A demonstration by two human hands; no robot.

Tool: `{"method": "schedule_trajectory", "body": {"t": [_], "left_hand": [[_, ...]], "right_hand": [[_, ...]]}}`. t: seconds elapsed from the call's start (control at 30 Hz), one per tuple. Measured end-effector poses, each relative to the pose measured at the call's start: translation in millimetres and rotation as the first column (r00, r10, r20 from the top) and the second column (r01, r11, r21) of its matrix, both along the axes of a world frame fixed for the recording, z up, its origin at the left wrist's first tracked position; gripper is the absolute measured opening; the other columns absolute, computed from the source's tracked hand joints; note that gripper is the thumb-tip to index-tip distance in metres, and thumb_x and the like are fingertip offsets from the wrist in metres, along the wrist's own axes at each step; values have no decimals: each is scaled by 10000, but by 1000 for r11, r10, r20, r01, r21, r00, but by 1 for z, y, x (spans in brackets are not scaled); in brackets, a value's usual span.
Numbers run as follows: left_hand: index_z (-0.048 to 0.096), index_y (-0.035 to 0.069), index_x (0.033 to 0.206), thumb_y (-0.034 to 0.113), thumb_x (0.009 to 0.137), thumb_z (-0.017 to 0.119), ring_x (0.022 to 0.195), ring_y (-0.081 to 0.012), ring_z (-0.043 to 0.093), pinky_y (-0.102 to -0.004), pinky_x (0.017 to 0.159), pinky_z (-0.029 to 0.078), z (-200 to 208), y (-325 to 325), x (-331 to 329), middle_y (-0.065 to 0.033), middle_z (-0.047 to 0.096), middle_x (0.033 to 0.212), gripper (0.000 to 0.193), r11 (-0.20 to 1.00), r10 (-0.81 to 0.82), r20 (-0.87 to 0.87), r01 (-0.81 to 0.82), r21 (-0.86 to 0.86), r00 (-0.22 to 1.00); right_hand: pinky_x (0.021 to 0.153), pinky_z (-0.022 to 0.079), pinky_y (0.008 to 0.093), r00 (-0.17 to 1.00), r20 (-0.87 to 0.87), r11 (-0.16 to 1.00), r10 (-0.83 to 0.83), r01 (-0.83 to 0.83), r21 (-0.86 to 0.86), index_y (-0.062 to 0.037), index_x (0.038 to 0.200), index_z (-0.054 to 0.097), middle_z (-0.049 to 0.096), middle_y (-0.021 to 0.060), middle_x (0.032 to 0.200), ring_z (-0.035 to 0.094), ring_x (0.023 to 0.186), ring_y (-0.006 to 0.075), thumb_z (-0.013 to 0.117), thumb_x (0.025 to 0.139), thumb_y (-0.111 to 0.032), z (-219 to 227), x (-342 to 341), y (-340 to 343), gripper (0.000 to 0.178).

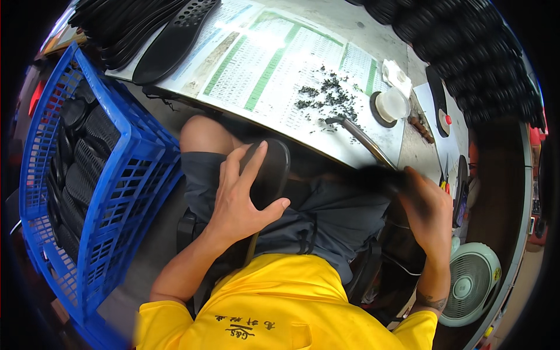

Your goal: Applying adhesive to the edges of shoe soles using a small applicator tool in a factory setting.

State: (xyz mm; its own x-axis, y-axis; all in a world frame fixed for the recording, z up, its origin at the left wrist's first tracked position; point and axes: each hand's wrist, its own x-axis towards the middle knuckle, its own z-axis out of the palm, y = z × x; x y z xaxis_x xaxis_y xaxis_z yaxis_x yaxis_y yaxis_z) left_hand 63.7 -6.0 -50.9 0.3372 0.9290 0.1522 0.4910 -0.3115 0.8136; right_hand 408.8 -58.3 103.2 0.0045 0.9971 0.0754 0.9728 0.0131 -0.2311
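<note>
A black shoe sole (273, 169) lies over my lap below the table edge. My left hand (236, 204) holds it, the fingers laid across its face and the thumb stuck out to the side. On the right, my right hand (430, 213) is closed around a dark, motion-blurred thing (382, 179), too smeared to name. Just beyond it, a bent metal rod (367, 142) slants across the table edge, its dark tip among black scraps (329, 96); whether my right hand touches the rod cannot be made out.
A blue plastic crate (119, 192) full of black soles stands at my left. The table (280, 76) bears printed sheets, a large perforated sole (175, 44), a round translucent container (392, 105) and white tissue (396, 76). Stacked black soles (461, 52) rise at the far right; a fan (469, 284) stands nearer.
</note>
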Motion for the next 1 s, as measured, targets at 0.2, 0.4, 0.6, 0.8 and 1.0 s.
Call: {"method": "schedule_trajectory", "body": {"t": [0.2,0.4,0.6,0.8,1.0], "left_hand": [[450,109,1733,295,818,956,1460,-503,465,-571,1208,451,4,1,2,-272,435,1620,1061,1000,10,-5,-10,-7,1000],[450,108,1731,306,810,958,1455,-497,462,-569,1182,472,3,0,2,-256,434,1624,1071,1000,11,-6,-11,0,1000],[451,95,1727,302,808,954,1431,-492,471,-568,1183,466,2,0,2,-256,439,1610,1068,1000,-3,4,3,18,1000],[450,95,1728,308,808,952,1434,-494,468,-567,1188,461,3,1,2,-258,436,1610,1069,1000,-11,13,10,17,1000],[446,102,1734,311,811,950,1438,-497,465,-570,1193,456,3,0,2,-260,432,1613,1073,1000,-12,9,11,13,1000]], "right_hand": [[610,422,334,967,-239,994,-91,73,-83,-25,1326,813,568,85,763,532,627,169,896,866,3,-7,-6,-26,469],[584,395,325,930,-350,985,-110,56,-161,-22,1307,821,515,62,726,499,604,150,912,848,-3,-22,-12,-34,469],[583,395,336,946,-318,988,-66,17,-155,-25,1304,829,492,68,727,493,597,178,917,844,-20,-21,-16,-33,468],[584,395,340,934,-341,983,-110,51,-176,-21,1315,828,500,72,730,499,603,174,921,846,-21,-27,-13,-35,479],[586,400,343,928,-354,982,-113,51,-180,-22,1318,827,511,77,733,505,605,176,922,848,-22,-29,-14,-34,479]]}}
